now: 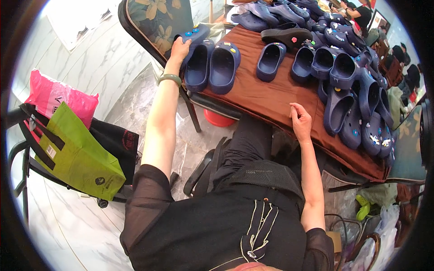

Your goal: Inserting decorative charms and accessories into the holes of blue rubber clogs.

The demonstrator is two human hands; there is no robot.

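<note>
My left hand [179,49] is stretched out to the far left corner of a table covered with a brown cloth [271,97]. It grips a navy clog [194,36] decorated with small coloured charms. Right beside it lie two more navy clogs [212,65], side by side. My right hand [300,119] rests on the brown cloth near the table's front edge, fingers loosely curled and holding nothing. A heap of several navy clogs [348,90] lies just to its right. A green bangle [169,78] is on my left wrist.
A floral-patterned chair [153,22] stands behind the left clogs. A green bag [77,153], a pink bag [56,97] and a black bag sit on a trolley at left on the marble floor. People sit at far right. Plastic bags lie at lower right.
</note>
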